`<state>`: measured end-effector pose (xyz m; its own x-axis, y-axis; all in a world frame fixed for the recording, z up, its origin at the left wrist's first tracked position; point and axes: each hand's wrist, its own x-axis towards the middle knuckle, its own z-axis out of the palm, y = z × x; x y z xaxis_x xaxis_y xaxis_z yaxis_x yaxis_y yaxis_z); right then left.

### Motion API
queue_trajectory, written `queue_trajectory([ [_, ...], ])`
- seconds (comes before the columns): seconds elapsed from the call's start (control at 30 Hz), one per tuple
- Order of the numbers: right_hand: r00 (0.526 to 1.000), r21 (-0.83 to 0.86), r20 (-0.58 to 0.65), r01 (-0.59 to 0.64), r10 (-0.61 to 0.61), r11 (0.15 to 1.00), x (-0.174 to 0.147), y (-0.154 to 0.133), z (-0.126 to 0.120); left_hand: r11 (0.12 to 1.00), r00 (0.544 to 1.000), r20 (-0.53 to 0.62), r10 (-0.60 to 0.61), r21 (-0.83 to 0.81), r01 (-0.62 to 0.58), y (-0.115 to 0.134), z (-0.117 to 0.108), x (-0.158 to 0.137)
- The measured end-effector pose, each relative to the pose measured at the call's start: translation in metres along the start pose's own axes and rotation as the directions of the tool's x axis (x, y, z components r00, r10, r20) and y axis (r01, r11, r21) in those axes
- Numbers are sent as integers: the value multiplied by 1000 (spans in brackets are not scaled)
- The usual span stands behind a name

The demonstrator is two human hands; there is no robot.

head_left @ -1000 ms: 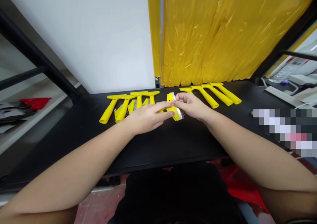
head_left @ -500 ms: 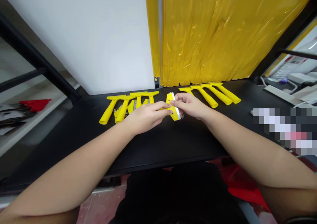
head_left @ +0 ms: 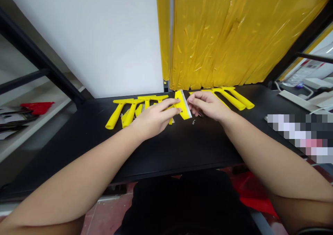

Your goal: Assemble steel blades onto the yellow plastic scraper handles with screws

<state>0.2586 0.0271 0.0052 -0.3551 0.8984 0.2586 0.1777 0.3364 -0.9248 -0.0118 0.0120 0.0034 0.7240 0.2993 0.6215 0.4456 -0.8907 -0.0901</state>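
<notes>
My left hand [head_left: 154, 120] grips a yellow scraper [head_left: 184, 107] with a straight silvery blade edge facing right. Its fingers lie across the yellow head, and the rest of the scraper is hidden by the hand. Just right of the blade, my right hand [head_left: 209, 105] has curled fingers with thumb and forefinger close together. Whatever may be in that pinch is too small to make out. A few tiny metal parts, perhaps screws [head_left: 193, 122], lie on the black table [head_left: 182, 148] below the right fingers.
Several yellow scraper handles [head_left: 114, 116] lie in a row at the back left, with yellow blade plates [head_left: 125, 117] among them. More yellow handles [head_left: 235, 101] lie at the back right. Behind stand a white panel [head_left: 117, 44] and yellow plastic sheeting [head_left: 215, 37].
My right hand has come off the blade edge and moved slightly right and down. The scraper stays in my left hand, and more of its blade shows now.
</notes>
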Motion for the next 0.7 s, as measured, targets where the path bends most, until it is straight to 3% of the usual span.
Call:
queue_trajectory([
  [0.07,995,-272,11,101,-102,957,-1,2,-15,992,996,-47,-72,-108,67,0,0,0],
  [0.13,976,-541,145,213,-160,814,-2,6,-30,967,985,-85,-149,-220,128,1,1,1],
  [0.2,956,-688,274,270,-103,674,-2,11,-41,926,969,-102,-226,-330,181,2,5,0],
  [0.27,946,-750,324,263,-10,606,-1,15,-45,855,947,-72,-312,-455,247,3,12,0],
  [0.37,931,-784,354,244,89,570,1,17,-41,656,898,48,-438,-666,356,3,22,0],
  [0.47,919,-794,372,243,129,558,3,16,-34,358,833,146,-534,-853,380,1,25,3],
  [0.57,916,-803,377,249,137,541,3,14,-28,100,768,268,-581,-913,395,0,21,7],
  [0.7,928,-828,339,215,155,518,3,12,-26,-75,687,399,-607,-890,450,2,14,11],
])
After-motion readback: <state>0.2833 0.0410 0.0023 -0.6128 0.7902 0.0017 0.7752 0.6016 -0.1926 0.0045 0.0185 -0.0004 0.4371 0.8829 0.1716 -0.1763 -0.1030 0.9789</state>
